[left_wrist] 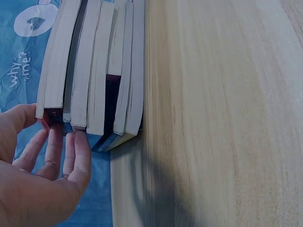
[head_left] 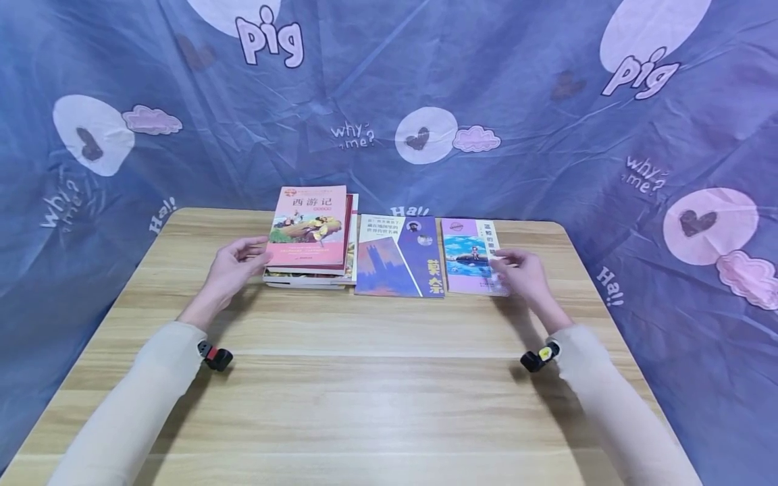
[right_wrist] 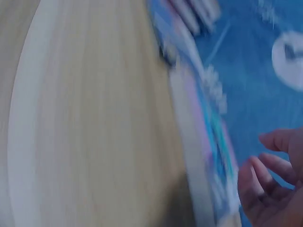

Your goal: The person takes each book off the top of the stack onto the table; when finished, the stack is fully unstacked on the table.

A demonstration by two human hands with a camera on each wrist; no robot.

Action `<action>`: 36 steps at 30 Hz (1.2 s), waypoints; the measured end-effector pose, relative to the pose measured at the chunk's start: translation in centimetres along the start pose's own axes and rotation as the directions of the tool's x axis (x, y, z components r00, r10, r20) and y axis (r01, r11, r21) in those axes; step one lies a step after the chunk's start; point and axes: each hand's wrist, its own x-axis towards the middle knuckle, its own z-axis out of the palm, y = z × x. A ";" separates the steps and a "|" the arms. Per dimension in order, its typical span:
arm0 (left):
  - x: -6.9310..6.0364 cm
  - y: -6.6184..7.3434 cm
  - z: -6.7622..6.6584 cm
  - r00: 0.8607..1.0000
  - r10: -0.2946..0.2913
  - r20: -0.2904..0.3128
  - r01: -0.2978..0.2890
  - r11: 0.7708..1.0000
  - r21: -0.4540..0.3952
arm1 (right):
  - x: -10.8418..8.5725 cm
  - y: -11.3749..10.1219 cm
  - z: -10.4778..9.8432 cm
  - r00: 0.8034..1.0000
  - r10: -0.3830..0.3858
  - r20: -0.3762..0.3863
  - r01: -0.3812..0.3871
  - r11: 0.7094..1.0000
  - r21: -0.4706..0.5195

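Note:
A stack of several books stands at the table's far left, with a pink book (head_left: 306, 229) on top. My left hand (head_left: 234, 266) is at the stack's left side. In the left wrist view, the thumb meets the edge of the top book and the loosely bent fingers (left_wrist: 81, 158) touch the ends of the books (left_wrist: 97, 85) below. My right hand (head_left: 519, 270) hovers by the right edge of a lilac book (head_left: 468, 253) with a sea picture, its fingers relaxed and holding nothing. The right wrist view is blurred; there the hand (right_wrist: 274, 184) appears apart from the book.
A purple and white book (head_left: 398, 260) lies flat between the stack and the lilac book. The wooden table (head_left: 377, 391) reaches toward me. Behind it and at both sides hangs a blue patterned cloth (head_left: 365, 81).

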 end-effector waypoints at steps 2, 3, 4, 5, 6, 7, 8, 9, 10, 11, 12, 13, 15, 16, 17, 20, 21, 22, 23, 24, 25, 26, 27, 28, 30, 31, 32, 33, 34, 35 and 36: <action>0.0 0.1 -0.1 1.000 -0.016 0.002 0.016 1.000 -0.004 | 0.1 -1.5 1.8 0.997 -0.005 0.079 -0.003 0.994 0.106; 0.0 0.1 -0.1 1.000 -0.023 0.003 0.023 1.000 -0.004 | 0.2 -2.3 2.9 0.993 -0.014 0.114 -0.004 0.988 0.156; 0.0 0.1 -0.1 1.000 -0.029 0.005 0.029 1.000 -0.005 | 0.2 -3.0 4.1 0.989 -0.026 0.145 -0.004 0.979 0.204; 0.1 0.1 -0.1 0.999 -0.035 0.006 0.035 0.999 -0.004 | 0.2 -3.8 5.3 0.984 -0.038 0.171 -0.006 0.969 0.248; 0.1 0.1 -0.1 0.999 -0.038 0.007 0.038 0.999 0.000 | 0.2 -4.6 6.5 0.981 -0.045 0.190 -0.011 0.959 0.284; 0.1 0.1 -0.1 0.999 -0.041 0.009 0.041 0.999 -0.001 | 0.3 -5.4 7.7 0.977 -0.053 0.206 -0.014 0.950 0.312; 0.2 0.0 -0.1 0.999 -0.042 0.011 0.042 0.999 0.002 | 0.3 -6.2 8.8 0.973 -0.061 0.222 -0.016 0.944 0.329; 0.3 0.0 -0.2 0.999 -0.041 0.010 0.041 0.999 0.005 | 0.2 -7.1 10.0 0.970 -0.070 0.234 -0.016 0.938 0.348; 0.3 0.0 -0.2 0.999 -0.041 0.010 0.041 0.999 0.005 | 0.2 -7.8 11.1 0.966 -0.078 0.248 -0.019 0.930 0.367; 0.3 0.0 -0.2 0.999 -0.040 0.009 0.040 0.999 0.005 | 0.2 -8.5 12.1 0.962 -0.084 0.260 -0.023 0.924 0.382; 0.3 0.0 -0.2 0.999 -0.039 0.010 0.039 0.999 0.006 | 0.1 -9.2 13.1 0.958 -0.089 0.273 -0.028 0.918 0.395; 0.3 0.0 -0.2 0.999 -0.038 0.010 0.038 0.999 0.005 | 0.0 -9.8 13.9 0.953 -0.100 0.287 -0.028 0.912 0.410; 0.3 0.1 -0.2 0.999 -0.037 0.009 0.037 0.999 0.006 | -0.1 -10.9 15.5 0.943 -0.114 0.314 -0.038 0.897 0.440; 0.3 0.1 -0.1 0.999 -0.039 0.010 0.039 0.999 0.005 | -0.2 -11.3 16.1 0.938 -0.116 0.327 -0.046 0.892 0.450; 0.4 0.0 -0.2 0.999 -0.039 0.010 0.039 0.999 0.005 | -0.2 -11.8 16.7 0.933 -0.116 0.340 -0.056 0.888 0.457; 0.4 0.0 -0.2 0.999 -0.036 0.009 0.036 0.999 0.001 | -0.3 -13.1 18.3 0.927 -0.099 0.361 -0.091 0.876 0.474; 0.4 0.0 -0.1 0.999 -0.033 0.008 0.033 0.999 0.000 | -0.2 -13.5 18.8 0.927 -0.091 0.365 -0.104 0.870 0.481; 0.4 0.0 -0.1 1.000 -0.030 0.007 0.030 1.000 -0.001 | -0.2 -13.9 19.2 0.927 -0.083 0.367 -0.116 0.865 0.487; 0.4 0.0 -0.1 1.000 -0.026 0.005 0.026 1.000 0.002 | -0.1 -14.2 19.6 0.926 -0.073 0.370 -0.128 0.862 0.491; 0.4 0.1 -0.1 1.000 -0.021 0.005 0.021 1.000 0.008 | -0.1 -14.6 19.9 0.926 -0.065 0.371 -0.138 0.858 0.494; 0.3 0.1 0.0 1.000 -0.014 0.004 0.014 1.000 0.017 | 0.0 -14.9 20.3 0.925 -0.060 0.375 -0.145 0.857 0.494; 0.3 0.2 0.0 1.000 -0.008 0.004 0.007 1.000 0.030 | 0.0 -15.2 20.6 0.924 -0.054 0.378 -0.151 0.857 0.492; 0.3 0.2 0.1 1.000 0.001 0.002 -0.001 0.999 0.048 | 0.0 -15.5 20.8 0.924 -0.047 0.379 -0.156 0.860 0.486; 0.3 0.3 0.2 1.000 0.011 0.003 -0.011 0.998 0.069 | 0.0 -15.7 21.0 0.925 -0.040 0.378 -0.159 0.863 0.480; 0.4 0.4 0.5 1.000 0.031 0.003 -0.031 0.993 0.116 | 0.0 -16.0 21.4 0.927 -0.023 0.374 -0.166 0.869 0.466; 0.4 0.4 0.6 0.999 0.037 0.003 -0.037 0.990 0.136 | 0.0 -16.1 21.5 0.928 -0.014 0.371 -0.170 0.872 0.460; 0.4 0.5 0.7 0.999 0.040 0.004 -0.040 0.987 0.155 | 0.0 -16.2 21.6 0.929 -0.005 0.369 -0.177 0.871 0.458; 0.5 0.5 0.8 0.999 0.041 0.005 -0.041 0.984 0.171 | 0.0 -16.2 21.7 0.930 0.002 0.368 -0.183 0.870 0.457; 0.5 0.5 0.8 0.999 0.039 0.007 -0.040 0.983 0.179 | 0.0 -16.2 21.7 0.929 0.006 0.369 -0.190 0.866 0.463; 0.5 0.5 0.9 0.999 0.035 0.007 -0.036 0.982 0.184 | 0.1 -16.1 21.7 0.929 0.009 0.371 -0.195 0.861 0.470; 0.6 0.5 0.9 1.000 0.028 0.007 -0.029 0.984 0.178 | 0.1 -16.1 21.7 0.928 0.010 0.373 -0.203 0.853 0.481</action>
